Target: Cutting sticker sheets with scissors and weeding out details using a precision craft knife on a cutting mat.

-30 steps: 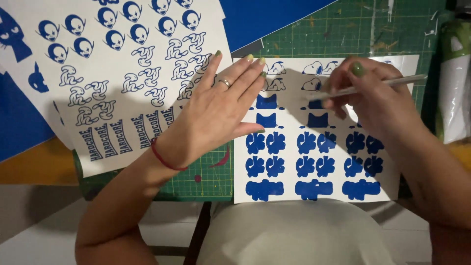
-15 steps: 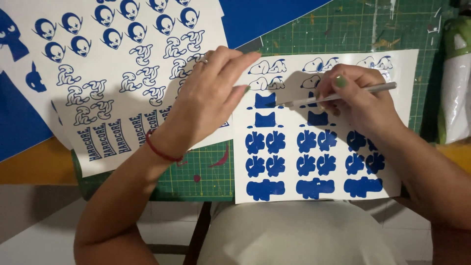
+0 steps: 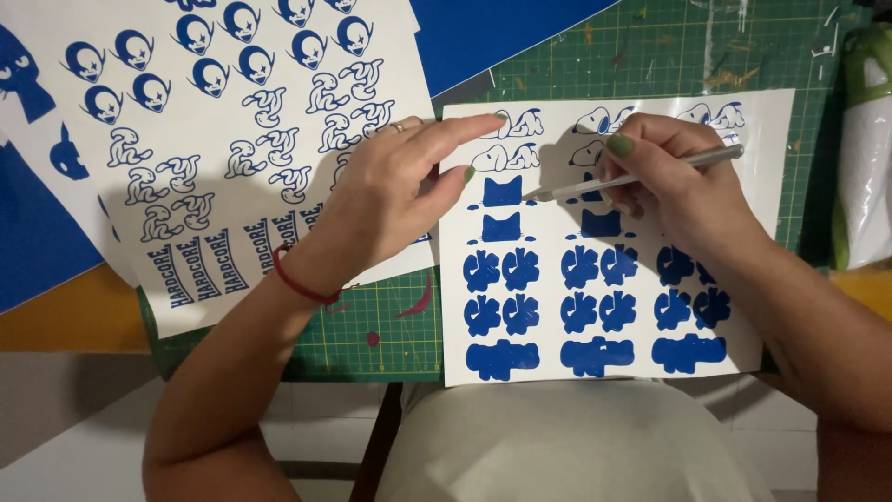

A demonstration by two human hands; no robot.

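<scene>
A white backing sheet [image 3: 557, 367] with rows of blue cut vinyl shapes lies on a green cutting mat [image 3: 372, 330]. My right hand [image 3: 678, 186] grips a slim silver pen-like tool [image 3: 641, 175]; its tip points left at a blue shape in the sheet's upper part. My left hand [image 3: 390, 200] rests at the sheet's left edge, fingers apart, index finger stretched across the top row. It holds nothing. A red band circles that wrist and a ring sits on one finger.
A larger white sheet [image 3: 232, 139] of blue cut designs overlaps the mat at upper left. Blue vinyl [image 3: 483, 28] lies at the top and far left. A white and green roll [image 3: 869, 177] stands at the right edge. A yellow table edge [image 3: 65, 321] shows lower left.
My left hand has slid left off the small sheet's middle to its left edge and lifted its fingers. My right hand has lowered the tool's tip toward the blue shapes.
</scene>
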